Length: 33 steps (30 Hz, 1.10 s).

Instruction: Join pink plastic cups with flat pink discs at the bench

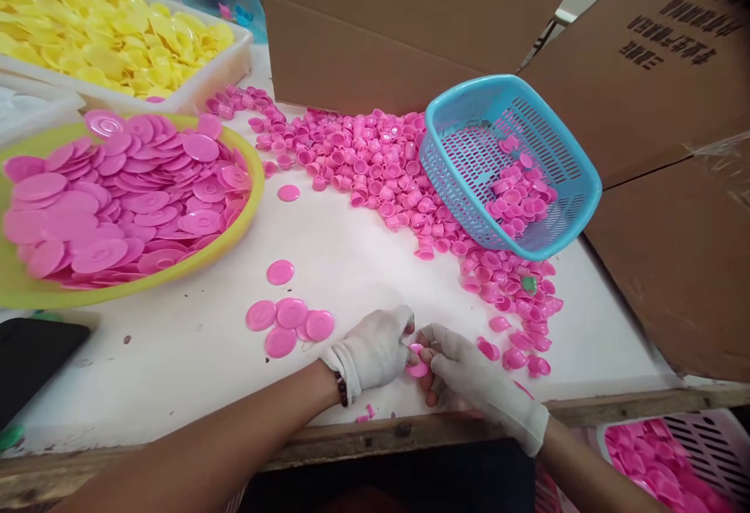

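- Head view: from where I stand, the left hand (378, 345) and the right hand (469, 365), both in white gloves with bare fingertips showing, meet close to the near edge of the tabletop (351, 263).
- Between them is one pink toy saucer (418, 370), partly covered by the fingers. The left fingers are curled in and pinch its left side; the right thumb and fingertips pinch it from the other side. I can't make out whether a second piece is tucked behind.
- Left of the hands, a few loose saucers (291, 313) lie in a small overlapping group, with two singles farther off. More fill the yellow basin (255, 177).
- Beyond and to the right, pink toy cups (375, 162) spread in a long heap, a few lying just beside the right hand. A blue basket (568, 212) sits tilted on that heap with some cups inside; a green piece (529, 285) lies among the cups near it.
- My reading: the step in hand is close two-handed fingertip work on that single saucer. The next move would call for a light, steady pinch, with one side holding firm while the other adjusts.
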Motion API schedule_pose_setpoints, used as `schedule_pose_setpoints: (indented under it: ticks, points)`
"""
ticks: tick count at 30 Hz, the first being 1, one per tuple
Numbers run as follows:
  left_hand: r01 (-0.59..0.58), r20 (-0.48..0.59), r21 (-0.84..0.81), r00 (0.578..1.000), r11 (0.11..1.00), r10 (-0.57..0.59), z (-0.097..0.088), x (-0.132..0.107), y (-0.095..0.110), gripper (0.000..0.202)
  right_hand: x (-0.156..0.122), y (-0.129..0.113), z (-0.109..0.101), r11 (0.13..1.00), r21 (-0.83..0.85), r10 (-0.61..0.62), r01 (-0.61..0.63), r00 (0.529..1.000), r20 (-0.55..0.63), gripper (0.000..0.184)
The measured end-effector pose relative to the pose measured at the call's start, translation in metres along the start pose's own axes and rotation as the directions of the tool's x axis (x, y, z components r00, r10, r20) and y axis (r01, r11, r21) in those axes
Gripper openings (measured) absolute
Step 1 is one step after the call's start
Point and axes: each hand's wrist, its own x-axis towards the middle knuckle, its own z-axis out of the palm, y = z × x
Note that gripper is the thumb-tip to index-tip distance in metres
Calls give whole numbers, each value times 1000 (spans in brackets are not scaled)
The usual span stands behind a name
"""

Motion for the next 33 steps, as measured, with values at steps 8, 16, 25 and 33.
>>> schedule_pose_setpoints:
  ticks: [8, 16, 25, 33]
  points:
    - [-120, 64, 106, 991, 987, 114, -3, 1, -1, 35, 1, -12, 2, 996, -74, -38, 41, 998, 42, 13]
    - [-69, 86, 248, 995, 966, 49, 0, 3, 11, 42, 9, 1, 3, 981, -175, -82, 85, 996, 23, 9]
    - [-79, -331, 255, 929, 964, 164, -45, -58, -36, 20, -29, -63, -53, 736, -82, -602, 671, 595, -532, 27]
    - [159, -221, 600, 975, 784, -28, -55, -69, -39, 14, 15, -37, -81, 661, -748, -612, 56, 617, -495, 13]
